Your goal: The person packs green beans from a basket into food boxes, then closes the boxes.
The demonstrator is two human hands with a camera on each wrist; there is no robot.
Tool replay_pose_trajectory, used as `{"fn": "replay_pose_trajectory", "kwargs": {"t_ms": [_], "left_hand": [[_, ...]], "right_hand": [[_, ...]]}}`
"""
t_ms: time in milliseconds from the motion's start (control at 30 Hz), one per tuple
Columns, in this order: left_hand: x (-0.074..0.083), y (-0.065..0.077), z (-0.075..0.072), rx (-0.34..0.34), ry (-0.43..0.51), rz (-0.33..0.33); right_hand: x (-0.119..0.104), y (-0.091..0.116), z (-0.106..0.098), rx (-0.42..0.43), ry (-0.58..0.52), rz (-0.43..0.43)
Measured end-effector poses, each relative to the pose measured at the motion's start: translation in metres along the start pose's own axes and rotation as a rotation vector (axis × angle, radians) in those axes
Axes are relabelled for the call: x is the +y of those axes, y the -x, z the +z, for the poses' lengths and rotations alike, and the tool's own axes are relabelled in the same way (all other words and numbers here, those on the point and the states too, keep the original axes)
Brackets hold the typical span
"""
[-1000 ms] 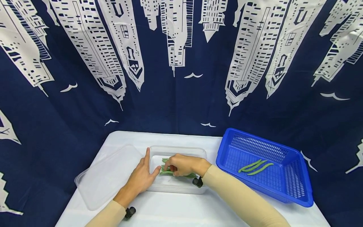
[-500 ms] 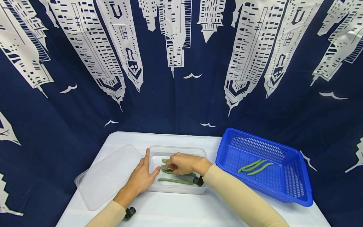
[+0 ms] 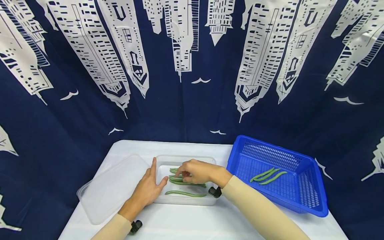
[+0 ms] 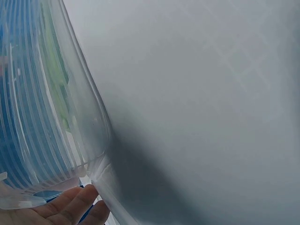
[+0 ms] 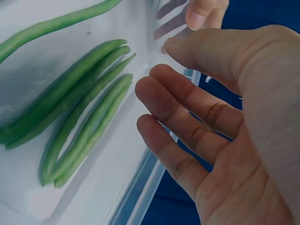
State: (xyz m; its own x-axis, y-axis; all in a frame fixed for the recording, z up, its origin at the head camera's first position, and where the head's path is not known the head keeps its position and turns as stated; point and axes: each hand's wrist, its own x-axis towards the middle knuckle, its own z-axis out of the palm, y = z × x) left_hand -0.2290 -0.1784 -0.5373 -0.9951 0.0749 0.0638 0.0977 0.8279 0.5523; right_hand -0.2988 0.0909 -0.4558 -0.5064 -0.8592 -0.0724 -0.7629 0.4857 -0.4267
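A clear plastic container [image 3: 180,200] stands on the white table with several green beans [image 3: 180,181] in it. One green bean [image 3: 185,193] lies apart along the container's near side. My right hand [image 3: 196,171] is over the container, above the beans; the right wrist view shows the right hand [image 5: 201,126] with loosely bent fingers and nothing between them. My left hand [image 3: 147,186], thumb and fingers spread, rests against the container's left end. In the left wrist view, the left hand's fingers [image 4: 77,204] touch the container's corner.
A translucent lid [image 3: 111,193] lies flat to the left of the container. On the right stands a blue perforated basket [image 3: 285,199], with three green beans [image 3: 272,179] in its bottom. A dark blue cloth [image 3: 168,113] with white buildings hangs behind the table.
One green bean now lies separately at the container's near side; my right hand has lifted off the beans and shifted slightly right. The left hand stays at the container's end.
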Motion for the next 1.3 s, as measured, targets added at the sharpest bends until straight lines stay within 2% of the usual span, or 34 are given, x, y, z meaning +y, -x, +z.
{"fn": "replay_pose_trajectory", "kwargs": {"t_ms": [267,500,767,1000,1300], "left_hand": [[0.000,0.003,0.004,0.014,0.023,-0.008],[0.000,0.005,0.002,0.018,0.017,-0.015],[0.000,0.004,-0.002,0.021,0.013,-0.007],[-0.001,0.004,0.001,0.017,0.028,-0.017],[-0.002,0.002,0.002,0.028,0.033,-0.014]], "right_hand": [[0.008,0.035,-0.008,0.092,0.047,-0.027],[0.018,0.065,-0.017,0.154,0.014,-0.023],[0.038,0.103,-0.024,0.225,0.005,0.058],[0.055,0.139,-0.032,0.277,0.016,0.147],[0.071,0.180,-0.046,0.335,0.034,0.208]]}}
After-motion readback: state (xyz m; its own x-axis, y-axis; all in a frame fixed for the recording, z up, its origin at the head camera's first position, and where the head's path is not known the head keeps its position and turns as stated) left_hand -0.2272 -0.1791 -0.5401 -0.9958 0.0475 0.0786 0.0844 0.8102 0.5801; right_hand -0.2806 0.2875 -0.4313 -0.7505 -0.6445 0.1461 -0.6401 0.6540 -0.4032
